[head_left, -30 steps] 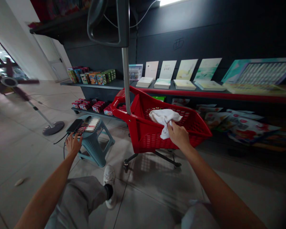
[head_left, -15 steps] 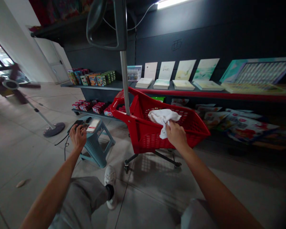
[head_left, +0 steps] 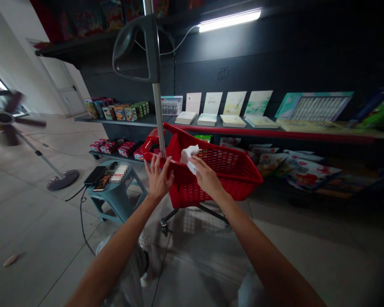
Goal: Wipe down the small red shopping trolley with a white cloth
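Note:
A red plastic shopping cart (head_left: pixel 211 187) stands before me, its handle end on the left. A metal pole with a grey loop handle (head_left: pixel 153 51) rises at that end. My left hand (head_left: pixel 159 179) is open, fingers spread, at the cart's edge near the foot of the pole; it seems to touch the rim. In my right hand (head_left: pixel 208 177) is a white cloth (head_left: pixel 190 157), bunched under the fingers and lying over the near rim of the basket. Part of the cloth is hidden behind that hand.
A blue-grey stool (head_left: pixel 115 198) at the left bears a black device with a cable (head_left: pixel 95 175) and a phone (head_left: pixel 102 181). Behind the cart runs a shelf (head_left: pixel 192 127) with books and boxes; bagged goods (head_left: pixel 310 172) lie below. A floor fan (head_left: pixel 62 179) stands far left.
My left hand has moved right, from the things on the stool to the cart's rim. My right hand has carried the white cloth left along the basket towards the pole.

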Demonstrator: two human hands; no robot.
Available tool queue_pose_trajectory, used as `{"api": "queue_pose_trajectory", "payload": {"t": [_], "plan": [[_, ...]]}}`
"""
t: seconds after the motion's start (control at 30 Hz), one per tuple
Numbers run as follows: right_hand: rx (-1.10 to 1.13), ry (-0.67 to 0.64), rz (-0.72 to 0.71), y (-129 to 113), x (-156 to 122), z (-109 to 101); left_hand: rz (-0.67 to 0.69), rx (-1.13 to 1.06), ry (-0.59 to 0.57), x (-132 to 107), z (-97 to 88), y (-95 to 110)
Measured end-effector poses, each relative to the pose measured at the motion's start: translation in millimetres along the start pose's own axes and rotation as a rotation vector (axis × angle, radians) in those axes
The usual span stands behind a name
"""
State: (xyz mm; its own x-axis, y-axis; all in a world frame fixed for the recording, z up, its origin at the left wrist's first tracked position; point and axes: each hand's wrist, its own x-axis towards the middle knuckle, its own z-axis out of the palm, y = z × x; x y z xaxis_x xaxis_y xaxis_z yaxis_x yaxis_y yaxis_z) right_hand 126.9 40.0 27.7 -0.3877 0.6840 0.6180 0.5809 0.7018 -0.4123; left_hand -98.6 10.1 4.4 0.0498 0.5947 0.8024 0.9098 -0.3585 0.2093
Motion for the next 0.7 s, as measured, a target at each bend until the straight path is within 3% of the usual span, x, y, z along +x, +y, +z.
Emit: {"api": "queue_pose_trajectory", "payload": {"t": [0.13,0.27,0.7], "plan": [[0.170,0.038,-0.131,-9,4,12,0.063,0.027,-0.043,1,12.8,10],[0.122,0.011,-0.151,-3,-2,12,0.058,0.071,-0.091,2,18.5,13],[-0.411,-0.033,0.037,81,-53,-39,0.040,0.143,-0.137,7,11.2,16]]}}
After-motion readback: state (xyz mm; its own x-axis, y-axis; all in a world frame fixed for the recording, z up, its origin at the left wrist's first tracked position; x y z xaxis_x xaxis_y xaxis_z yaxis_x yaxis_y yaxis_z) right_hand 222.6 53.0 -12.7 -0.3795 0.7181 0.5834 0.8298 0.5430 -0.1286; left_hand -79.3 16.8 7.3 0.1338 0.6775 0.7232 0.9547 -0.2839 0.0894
